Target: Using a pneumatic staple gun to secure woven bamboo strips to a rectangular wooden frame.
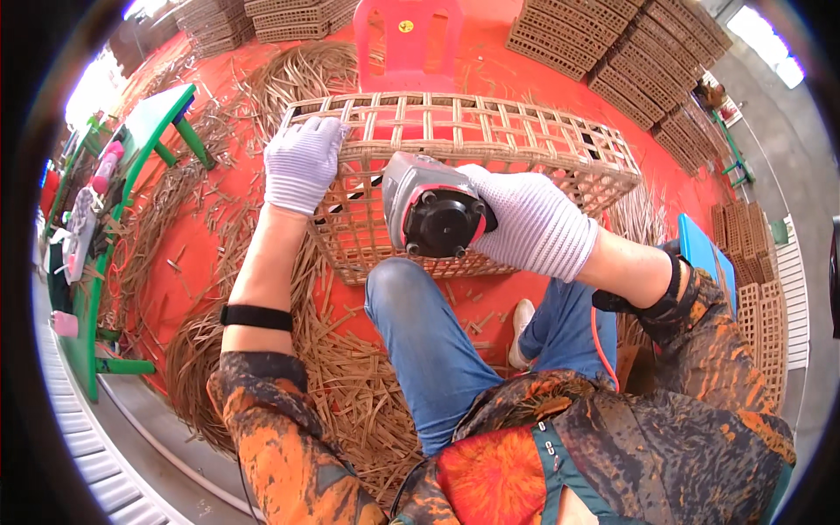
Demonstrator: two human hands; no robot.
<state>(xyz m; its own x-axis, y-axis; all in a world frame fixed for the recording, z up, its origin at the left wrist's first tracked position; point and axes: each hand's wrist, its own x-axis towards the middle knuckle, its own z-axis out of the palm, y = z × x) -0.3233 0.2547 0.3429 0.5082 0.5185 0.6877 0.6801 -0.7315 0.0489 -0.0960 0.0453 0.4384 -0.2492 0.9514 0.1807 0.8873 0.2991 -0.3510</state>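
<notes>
A long woven basket frame [542,159] of brown strips, with an open lattice, lies across in front of my knees. My left hand [302,164], in a white knit glove, is closed over its left end, fingers curled on the rim. Gloved the same way, my right hand [535,220] wraps the handle of a grey and red nail gun [437,208] with a round black cap. The gun is over the basket's near side, left of the right hand. Its nose is hidden beneath its body, so I cannot tell whether it touches the strips.
Loose brown strips [350,376] litter the red floor. A red plastic chair [407,44] stands beyond the basket. Stacked woven baskets [604,52] line the back. A green table [131,175] with tools is at the left. A red hose [602,341] runs by my right leg.
</notes>
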